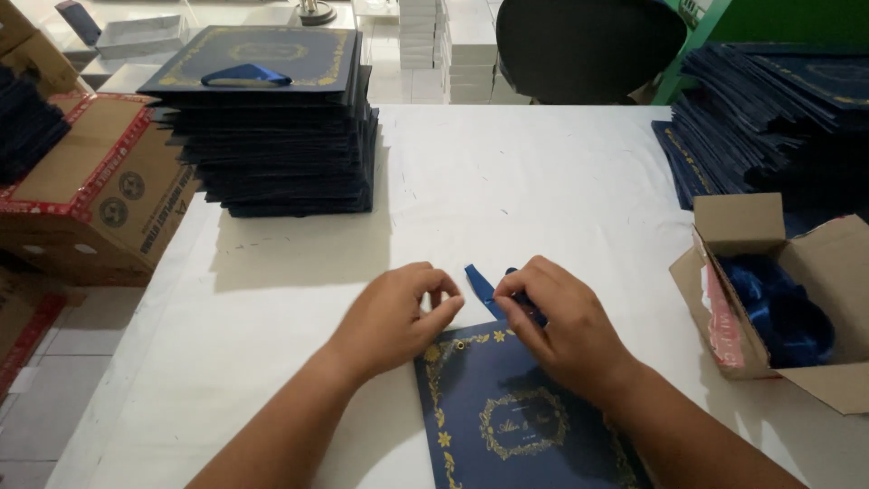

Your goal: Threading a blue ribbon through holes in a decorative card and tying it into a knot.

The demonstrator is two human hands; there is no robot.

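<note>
- Nearest me, the navy card (520, 421) with its gold floral border lies flat on the white table (507, 181), its lower end running out of my view.
- My left hand (398, 317) sits at the card's top-left corner, beside a small metal eyelet (461, 345); thumb and forefinger are pressed together, but I can't tell what they pinch.
- My right hand (566, 326) rests over the card's top edge, fingers clamped on a blue ribbon (482, 288) whose free end pokes up just beyond the card.
- Right of the card, near the table's edge, an open brown carton (769, 281) holds a heap of blue ribbon.
- Beyond the card, I've got a wide stretch of bare tabletop to move in.
- Far left of the card, a tall stack of navy cards (281, 145) stands, topped by one with a ribbon handle.
- Far right, another navy stack (769, 118) spreads loosely.
- Off the table's left edge, brown boxes (100, 190) with red-and-white tape and round stamps.
</note>
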